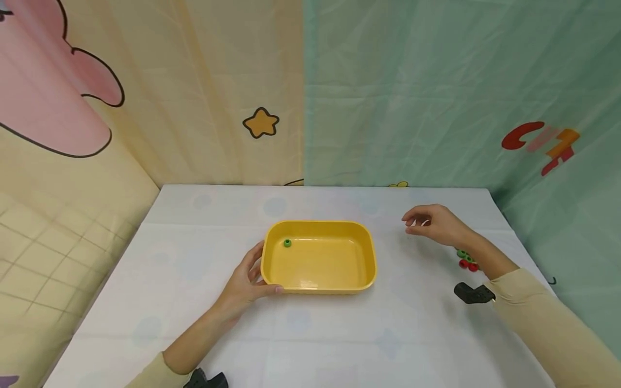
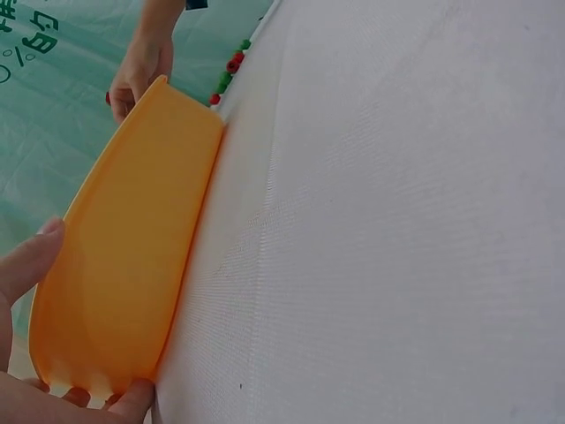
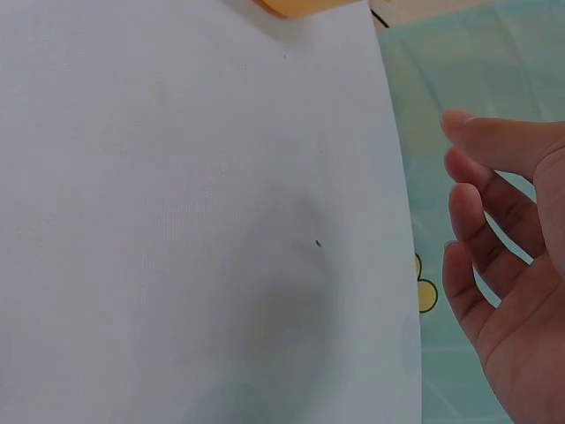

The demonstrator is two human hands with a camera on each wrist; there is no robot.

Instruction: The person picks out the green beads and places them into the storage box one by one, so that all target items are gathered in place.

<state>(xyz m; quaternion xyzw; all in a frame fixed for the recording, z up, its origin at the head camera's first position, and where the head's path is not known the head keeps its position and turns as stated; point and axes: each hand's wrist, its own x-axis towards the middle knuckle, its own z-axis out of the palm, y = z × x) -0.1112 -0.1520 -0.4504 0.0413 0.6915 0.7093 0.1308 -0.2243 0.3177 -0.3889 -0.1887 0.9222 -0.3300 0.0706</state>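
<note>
A shallow, glossy yellow tray with rounded corners, probably plastic [image 1: 325, 264], sits near the middle of a counter with a white cloth-like covering [image 1: 204, 237]. The person's left hand [image 1: 245, 285] grips the tray's left end, thumb over the near rim, fingers curled round the outside and towards the base.

Inside, near the tray's far left corner, lies one small, round green bead with a dark hole [image 1: 288, 243]. More small beads, red and green [image 1: 464, 263], lie grouped on the counter's right side, partly hidden by the right forearm.

The right hand [image 1: 436, 223] hangs above the counter, right of the tray, fingers loosely bent and nothing visible between them. The left wrist view shows a red spot beside it; what it is cannot be told.

The tray looks light and fairly stiff, its smooth walls perhaps a little slippery; the rim and a corner seem the best hold, as the left hand has it. The beads look hard, very light and unlikely to break, though whether wood or plastic is unclear. Being round, they may roll, so a gentle thumb-and-forefinger pinch across the sides, clear of the hole, should suit.
</note>
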